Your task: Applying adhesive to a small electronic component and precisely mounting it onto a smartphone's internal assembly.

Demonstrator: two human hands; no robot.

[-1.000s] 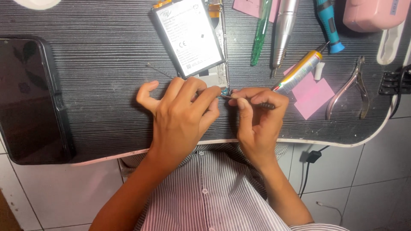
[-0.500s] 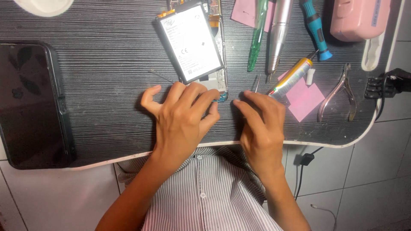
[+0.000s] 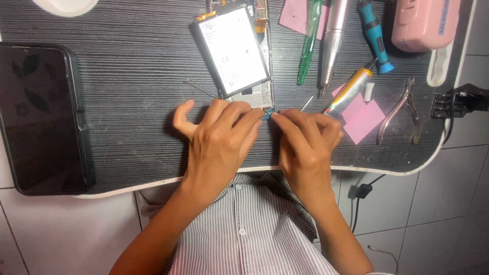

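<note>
Pinching a small blue part [image 3: 266, 115] between left hand [image 3: 219, 138] and right hand [image 3: 305, 145].

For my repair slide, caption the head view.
Left hand and right hand pinch a tiny blue part below an opened phone.

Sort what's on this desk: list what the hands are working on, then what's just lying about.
In hand:
left hand
right hand
small blue part pinched between both hands' fingertips
opened phone with battery

Lying about:
black phone
green screwdriver
blue screwdriver
silver pliers
glue tube
pink notes
</note>
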